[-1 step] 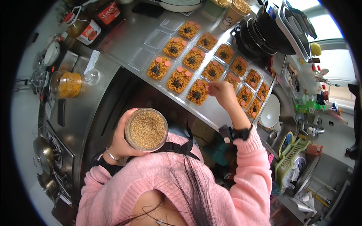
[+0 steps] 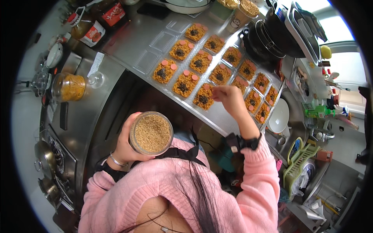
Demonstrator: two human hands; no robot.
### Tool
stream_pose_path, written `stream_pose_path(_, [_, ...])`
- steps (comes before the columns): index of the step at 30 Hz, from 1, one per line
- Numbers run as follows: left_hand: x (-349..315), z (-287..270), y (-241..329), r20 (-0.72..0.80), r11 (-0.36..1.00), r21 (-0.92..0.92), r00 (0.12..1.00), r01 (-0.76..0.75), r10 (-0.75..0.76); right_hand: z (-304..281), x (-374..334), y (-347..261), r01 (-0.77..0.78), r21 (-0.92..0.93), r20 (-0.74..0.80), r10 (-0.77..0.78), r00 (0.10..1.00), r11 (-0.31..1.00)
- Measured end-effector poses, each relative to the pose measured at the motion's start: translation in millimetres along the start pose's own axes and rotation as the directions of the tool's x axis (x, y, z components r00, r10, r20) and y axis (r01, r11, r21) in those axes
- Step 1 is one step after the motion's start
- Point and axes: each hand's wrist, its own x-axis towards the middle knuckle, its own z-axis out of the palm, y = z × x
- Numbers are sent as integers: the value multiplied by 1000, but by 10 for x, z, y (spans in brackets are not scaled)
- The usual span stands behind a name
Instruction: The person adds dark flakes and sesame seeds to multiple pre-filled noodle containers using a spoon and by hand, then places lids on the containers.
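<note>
Jar of sesame-like seeds (image 2: 151,133) sits right up close to the chest, lid off, held from the side by the left hand (image 2: 126,145) with its fingers wrapped round the glass. There's a silver bracelet (image 2: 116,160) on that wrist. A bit further out the right hand (image 2: 230,99) is stretched over the steel surface (image 2: 221,116), fingers pinched together at the tips over the nearest tray of noodles (image 2: 203,97); can't tell if there's anything between them, too small. Black wristband (image 2: 243,142) on that arm, pink sweater sleeves on both. Beyond that, the rest of the noodle trays (image 2: 217,64) run in two rows, each with a dark blob in the middle and pink slices around it. Far left there's a jar of yellow stuff (image 2: 70,87), and far back right a stack of black pans (image 2: 272,37).
</note>
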Motion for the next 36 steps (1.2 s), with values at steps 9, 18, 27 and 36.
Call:
stream_pose_path(9, [13, -181, -122, -3, 995, 100, 1000, -11, 11, 1088, -631, -1224, 716, -112, 694, -462, 553, 689])
stream_pose_path(18, [-293, -1166, -180, -181, 962, 273, 980, -30, 82, 2457, -368, -1718, 797, -421, 572, -555, 604, 434])
stream_pose_path(27, [-865, -2465, -511, -181, 848, 529, 972, -32, 149, 3824, -61, -2093, 864, -460, 717, -488, 498, 206])
stream_pose_path(36, [-1233, -3082, -909, -333, 945, 326, 940, 36, 79, 4143, 163, -2465, 869, -319, 553, -671, 495, 378])
